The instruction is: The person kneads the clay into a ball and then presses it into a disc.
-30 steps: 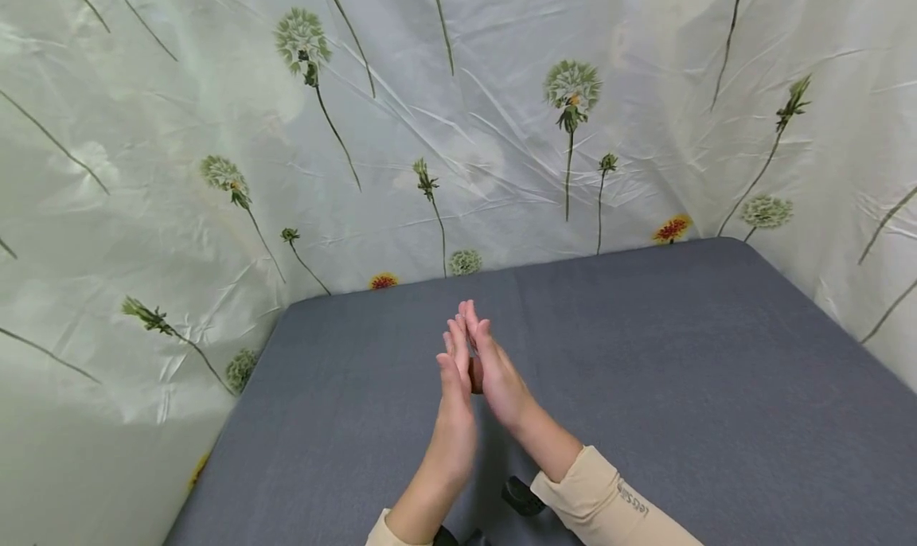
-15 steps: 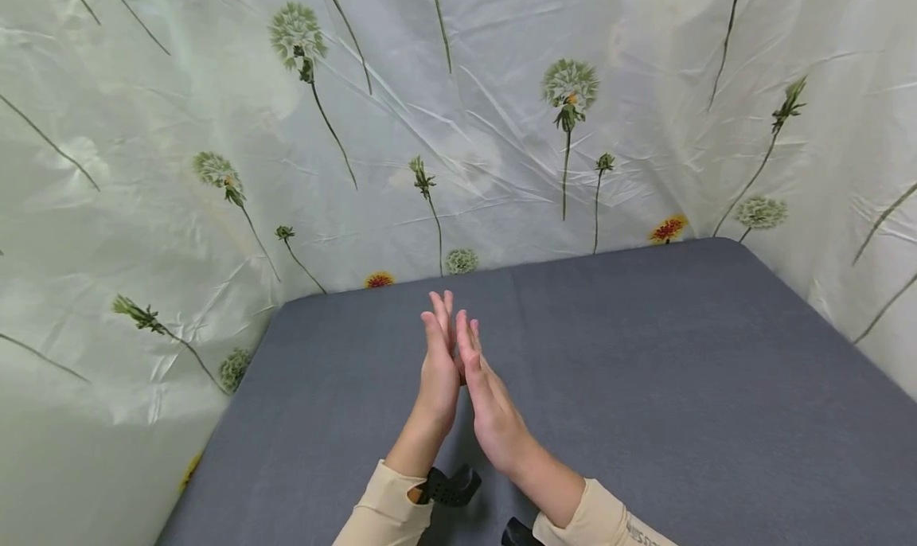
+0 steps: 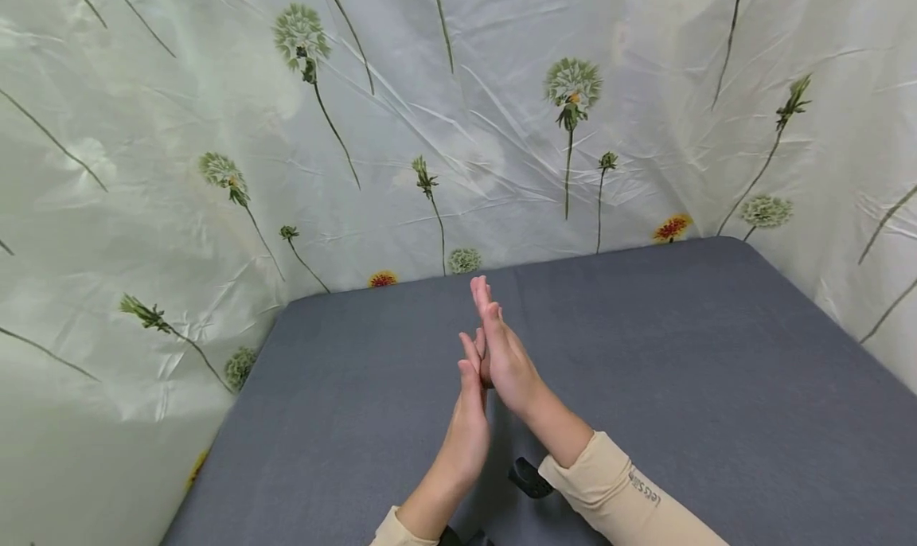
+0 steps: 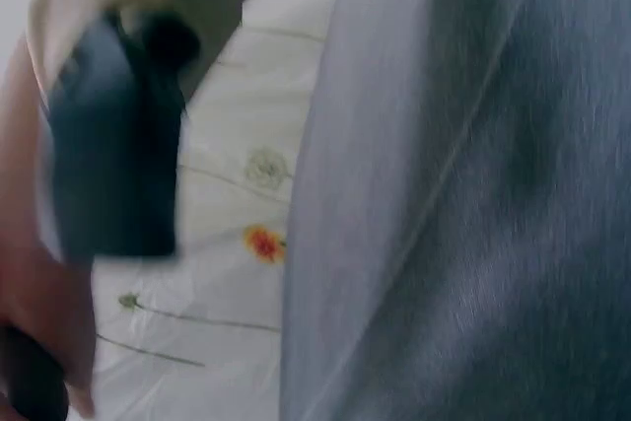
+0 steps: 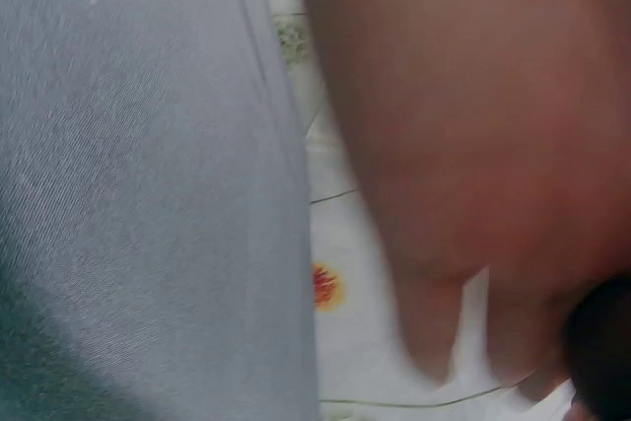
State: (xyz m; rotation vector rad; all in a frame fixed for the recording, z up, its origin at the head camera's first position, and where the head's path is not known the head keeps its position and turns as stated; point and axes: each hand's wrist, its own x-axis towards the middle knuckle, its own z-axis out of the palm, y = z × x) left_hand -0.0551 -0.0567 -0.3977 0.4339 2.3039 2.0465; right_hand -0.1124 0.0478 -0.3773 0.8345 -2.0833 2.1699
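A small dark brown lump (image 3: pixel 486 373), its kind unclear, sits between my two palms in the head view, mostly hidden by them. My left hand (image 3: pixel 466 427) presses it from the left with fingers straight and pointing up and away. From the other side my right hand (image 3: pixel 512 371) presses, its fingers also straight and reaching further forward than the left ones. At the lower left of the left wrist view a dark rounded piece (image 4: pixel 32 380) shows against a hand. A similar dark round shape (image 5: pixel 603 350) appears at the right edge of the right wrist view, beside blurred fingers (image 5: pixel 429 332).
Below the hands spreads a dark grey cloth-covered table (image 3: pixel 645 355). White flower-printed curtain (image 3: pixel 487 132) stands behind and at both sides. A black wrist camera (image 3: pixel 530 478) hangs under the right cuff.
The palms slide against each other: the left hand went forward, then back, while the right drew back and has now moved forward. The brown lump stays between them.
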